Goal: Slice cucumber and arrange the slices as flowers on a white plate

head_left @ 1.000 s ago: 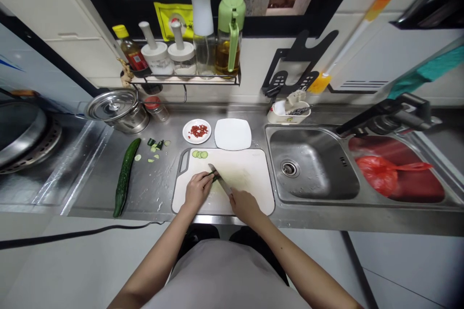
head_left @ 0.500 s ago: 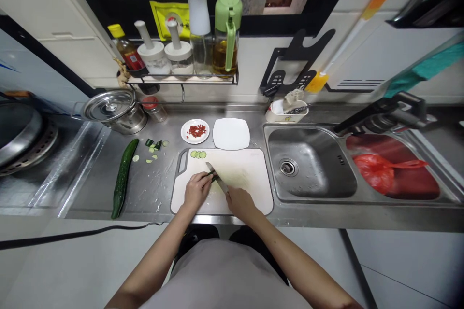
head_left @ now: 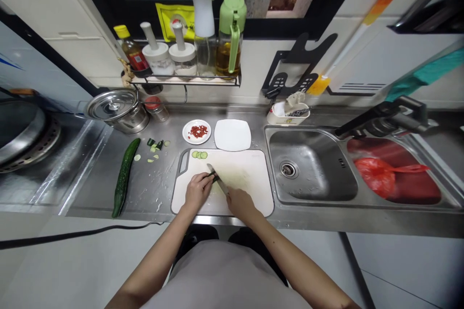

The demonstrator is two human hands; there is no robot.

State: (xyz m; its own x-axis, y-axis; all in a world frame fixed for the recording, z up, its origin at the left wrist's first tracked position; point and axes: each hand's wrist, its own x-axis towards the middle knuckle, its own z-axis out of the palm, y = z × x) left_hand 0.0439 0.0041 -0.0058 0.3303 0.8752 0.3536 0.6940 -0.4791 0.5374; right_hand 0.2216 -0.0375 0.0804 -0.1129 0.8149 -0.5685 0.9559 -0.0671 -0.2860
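Observation:
My right hand (head_left: 241,204) is closed around the handle of a knife (head_left: 222,185), its blade slanting up and left over the white cutting board (head_left: 253,174). My left hand (head_left: 197,191) pinches a small dark green piece of cucumber (head_left: 211,174) against the blade; the fingers hide part of it. A few pale cucumber slices (head_left: 199,155) lie in a row at the board's upper left. Left of the board, a whole cucumber (head_left: 125,178) rests on the steel counter, with several cucumber scraps (head_left: 158,145) scattered beside it.
Behind the board sit a small plate of red bits (head_left: 186,131) and a white square plate (head_left: 232,135). A steel pot (head_left: 132,118) stands at the back left. To the right is a double sink (head_left: 311,193) with a red bag (head_left: 375,176). A rack above holds bottles and jars.
The view has shifted slightly. Both hands, the knife and the cucumber piece stay in nearly the same place on the board.

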